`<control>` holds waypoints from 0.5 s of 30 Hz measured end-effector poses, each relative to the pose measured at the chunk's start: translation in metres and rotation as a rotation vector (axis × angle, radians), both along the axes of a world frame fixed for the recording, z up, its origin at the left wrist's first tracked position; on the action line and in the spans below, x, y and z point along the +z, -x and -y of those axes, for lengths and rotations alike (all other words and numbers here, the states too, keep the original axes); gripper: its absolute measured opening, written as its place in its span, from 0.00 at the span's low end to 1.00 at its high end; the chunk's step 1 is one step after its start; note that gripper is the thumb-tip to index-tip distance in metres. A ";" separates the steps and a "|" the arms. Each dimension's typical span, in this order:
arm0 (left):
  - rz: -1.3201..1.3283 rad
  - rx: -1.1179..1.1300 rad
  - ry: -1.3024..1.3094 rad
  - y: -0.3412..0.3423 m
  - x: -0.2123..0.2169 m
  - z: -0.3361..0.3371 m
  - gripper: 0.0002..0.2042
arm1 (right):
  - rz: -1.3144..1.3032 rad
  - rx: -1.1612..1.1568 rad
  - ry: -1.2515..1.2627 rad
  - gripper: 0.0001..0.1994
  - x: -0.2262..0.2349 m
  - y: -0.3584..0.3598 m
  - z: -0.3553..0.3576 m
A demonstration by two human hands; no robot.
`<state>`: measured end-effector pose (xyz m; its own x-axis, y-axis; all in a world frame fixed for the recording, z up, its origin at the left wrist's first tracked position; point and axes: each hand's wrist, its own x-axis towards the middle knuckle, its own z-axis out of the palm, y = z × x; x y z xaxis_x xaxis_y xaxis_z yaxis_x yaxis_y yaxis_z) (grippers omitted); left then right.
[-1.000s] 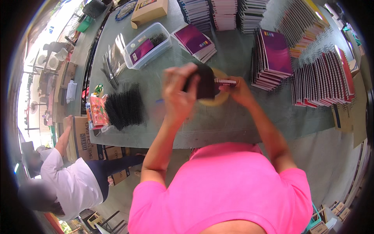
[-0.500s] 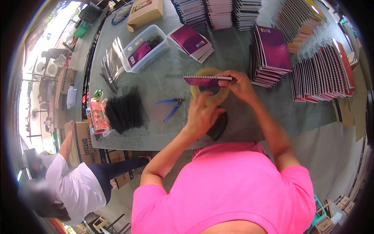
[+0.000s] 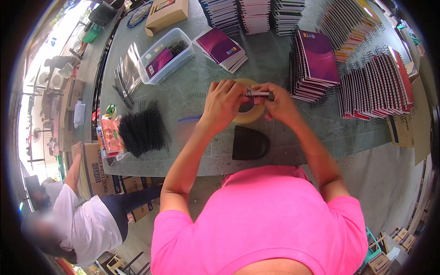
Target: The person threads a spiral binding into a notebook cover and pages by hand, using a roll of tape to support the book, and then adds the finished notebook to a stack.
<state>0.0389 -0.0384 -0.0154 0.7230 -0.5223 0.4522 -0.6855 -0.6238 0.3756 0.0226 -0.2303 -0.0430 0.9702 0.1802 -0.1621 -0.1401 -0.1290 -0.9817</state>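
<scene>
Purple-covered and thin, the small spiral-bound notebook sits edge-on between our two hands, raised just above the grey-green stone tabletop; our left hand is clenched on its left end and our right hand pinches its right end, fingertips nearly meeting over the middle. Directly beneath it lies the tan roll of packing tape, partly hidden by our fingers; just nearer to us rests a black rounded pad, and a blue-handled tool lies beside our left wrist, its shape too covered to make out.

We judge the grip to be the weak point; held only by its narrow ends, the notebook could twist or slip down onto the tape roll, and its wire coil could snag a fingertip or bend out of line. Whether the coil is fully seated we cannot tell. A loose elbow to the right could brush the leaning stack of purple notebooks and topple it; to the left, the heap of black plastic binding coils lies near the tabletop's edge, well apart from our hands, and a careless sweep might push it off.
</scene>
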 end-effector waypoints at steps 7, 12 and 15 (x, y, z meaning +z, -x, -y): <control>0.011 0.012 -0.024 0.000 0.000 0.001 0.12 | -0.081 0.034 -0.397 0.10 -0.016 -0.001 -0.004; -0.244 0.072 -0.163 -0.002 -0.001 -0.004 0.13 | -0.025 0.077 -0.400 0.12 -0.023 -0.001 -0.004; -0.117 0.031 -0.090 -0.008 -0.001 -0.001 0.11 | -0.051 0.053 -0.401 0.12 -0.021 -0.003 -0.005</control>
<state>0.0468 -0.0371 -0.0166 0.7843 -0.5336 0.3163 -0.6203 -0.6786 0.3933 0.0257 -0.2254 -0.0635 0.9505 0.2882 -0.1164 -0.1932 0.2544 -0.9476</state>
